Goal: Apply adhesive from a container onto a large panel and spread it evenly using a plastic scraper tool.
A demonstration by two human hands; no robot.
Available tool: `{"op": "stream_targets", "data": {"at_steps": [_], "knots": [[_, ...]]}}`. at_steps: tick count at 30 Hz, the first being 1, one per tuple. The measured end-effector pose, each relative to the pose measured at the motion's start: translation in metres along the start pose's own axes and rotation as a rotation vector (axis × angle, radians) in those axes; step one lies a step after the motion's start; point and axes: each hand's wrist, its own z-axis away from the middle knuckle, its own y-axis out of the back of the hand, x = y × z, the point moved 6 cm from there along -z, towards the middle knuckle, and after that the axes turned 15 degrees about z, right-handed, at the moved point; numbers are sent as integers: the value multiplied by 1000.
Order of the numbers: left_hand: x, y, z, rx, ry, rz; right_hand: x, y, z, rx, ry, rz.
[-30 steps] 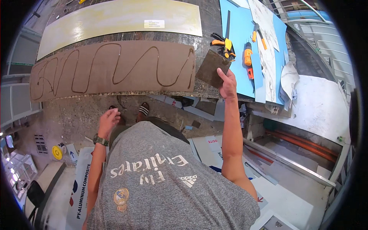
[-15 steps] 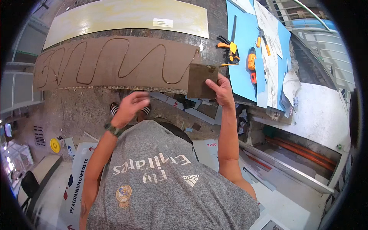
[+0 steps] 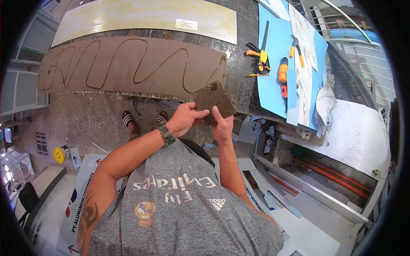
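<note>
A small square dark brown piece (image 3: 213,101) is held tilted in front of the bench's near edge. My right hand (image 3: 223,127) grips its lower right side, thumb on top. At its lower left edge, my left hand (image 3: 184,118) pinches the piece between thumb and fingers. Some wet-looking smear shows near the piece's far corner. Just beyond lies a long brown panel (image 3: 115,64) with a looping bead of glossy adhesive (image 3: 147,77) along its length. The near right end of that bead is partly behind the square piece.
A pale yellowish panel (image 3: 145,19) lies at the bench's far side. To the right, a clamp (image 3: 261,59), an orange power tool (image 3: 283,73) and orange-handled pliers (image 3: 299,53) rest on and beside blue sheets (image 3: 269,96). Offcuts and a yellow-lidded bucket (image 3: 60,154) are on the floor.
My right hand has brought the square piece nearer and turned it. My left hand has moved right and taken hold of its edge.
</note>
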Motion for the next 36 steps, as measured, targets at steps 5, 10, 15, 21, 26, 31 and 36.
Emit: {"op": "stream_targets", "data": {"at_steps": [5, 10, 15, 21, 26, 31, 36], "knots": [[-7, 32, -1, 166, 19, -103, -46, 48, -51, 213, 98, 430], [3, 103, -4, 354, -34, -188, -85, 63, -146, -97, 287, 1529], [12, 146, -11, 467, -225, -131, -61, 37, -197, -364, 643, 1632], [20, 173, 7, 462, -263, -68, -33, 22, -201, -532, 573, 1869], [24, 228, 43, 542, -314, -14, -35, 22, -161, -559, 657, 1756], [22, 287, 69, 632, -367, -40, -39, 24, -160, -522, 578, 1828], [36, 349, 97, 723, -364, 8, -7, 27, -137, -555, 575, 1960]]}}
